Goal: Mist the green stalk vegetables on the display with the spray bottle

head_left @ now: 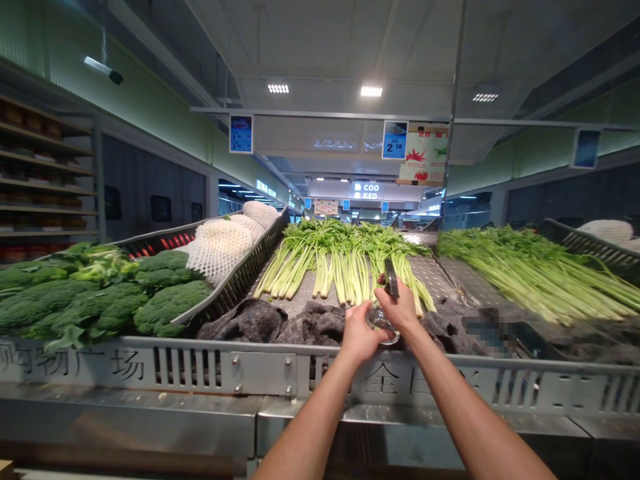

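A clear bottle (379, 319) is in front of me, over the near edge of the display. My left hand (361, 333) is closed around its see-through body. My right hand (400, 308) grips the black top piece (391, 279), which looks like a spray head; whether it is joined to the bottle is hidden by my fingers. Bunches of celery (340, 260) lie just beyond my hands, leaves pointing away and pale stalk ends toward me. A crumpled dark grey cloth (305, 323) runs along the front of the celery, below and beside my hands.
Along the front runs a grey slotted rail (260, 370). Broccoli heads (105, 300) and produce in white foam netting (223, 247) fill the left side, behind a black crate wall (245, 267). A mirror panel (530, 200) on the right reflects the display. Price signs (395, 140) hang above.
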A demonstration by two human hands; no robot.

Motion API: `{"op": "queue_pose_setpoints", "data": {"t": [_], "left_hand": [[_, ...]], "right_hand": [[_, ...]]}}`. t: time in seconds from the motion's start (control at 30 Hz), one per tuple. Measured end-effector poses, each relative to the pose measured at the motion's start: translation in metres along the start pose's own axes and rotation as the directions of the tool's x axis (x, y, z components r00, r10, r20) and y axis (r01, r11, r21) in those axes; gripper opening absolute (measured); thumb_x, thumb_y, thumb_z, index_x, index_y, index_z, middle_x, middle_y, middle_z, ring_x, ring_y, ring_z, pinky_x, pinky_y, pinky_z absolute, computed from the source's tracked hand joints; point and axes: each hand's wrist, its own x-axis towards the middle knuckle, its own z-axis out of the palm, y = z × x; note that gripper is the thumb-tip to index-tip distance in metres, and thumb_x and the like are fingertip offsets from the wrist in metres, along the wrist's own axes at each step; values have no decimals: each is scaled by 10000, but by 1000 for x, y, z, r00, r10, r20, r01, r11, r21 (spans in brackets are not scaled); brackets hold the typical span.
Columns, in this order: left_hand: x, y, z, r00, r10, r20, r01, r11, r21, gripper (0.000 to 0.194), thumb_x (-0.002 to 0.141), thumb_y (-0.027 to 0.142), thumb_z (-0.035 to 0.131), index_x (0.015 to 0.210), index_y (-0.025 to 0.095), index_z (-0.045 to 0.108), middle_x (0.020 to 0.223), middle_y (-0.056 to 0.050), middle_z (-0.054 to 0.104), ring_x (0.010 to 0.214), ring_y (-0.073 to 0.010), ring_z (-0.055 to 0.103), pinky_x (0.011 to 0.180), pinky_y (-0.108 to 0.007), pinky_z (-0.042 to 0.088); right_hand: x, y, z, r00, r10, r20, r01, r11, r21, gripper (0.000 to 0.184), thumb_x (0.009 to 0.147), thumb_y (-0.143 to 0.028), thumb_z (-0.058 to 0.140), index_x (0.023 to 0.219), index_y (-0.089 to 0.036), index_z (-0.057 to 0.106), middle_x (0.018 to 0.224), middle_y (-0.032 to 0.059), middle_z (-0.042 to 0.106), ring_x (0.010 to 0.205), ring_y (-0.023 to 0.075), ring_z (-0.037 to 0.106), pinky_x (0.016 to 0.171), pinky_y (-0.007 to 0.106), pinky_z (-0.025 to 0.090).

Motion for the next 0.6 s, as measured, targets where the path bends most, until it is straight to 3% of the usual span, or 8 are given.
{"op": "queue_pose_setpoints", "data": {"t": [0.37, 0.6], "left_hand": [[-2, 6, -4, 999, 0, -40, -2, 999, -43, 718, 425, 203, 715, 1100, 116, 483, 1063, -93, 470, 1009, -203, 429, 914, -293, 324], [-8, 5, -30, 996, 14, -92, -16, 1000, -24, 721, 440, 228, 709, 1113, 120, 473, 1087, -98, 446, 1027, -196, 421, 936, -305, 300]], "right_hand": [[2, -11, -4, 1000, 7, 23, -7, 1000, 11, 280, 598, -312, 461, 828, -169, 532, 646, -4, 563, 562, 136, 498, 585, 261, 385], [-2, -32, 11, 1000, -14, -10, 15, 999, 47, 299, 603, -328, 457, 838, -166, 543, 657, 10, 580, 567, 145, 510, 589, 267, 387]]}}
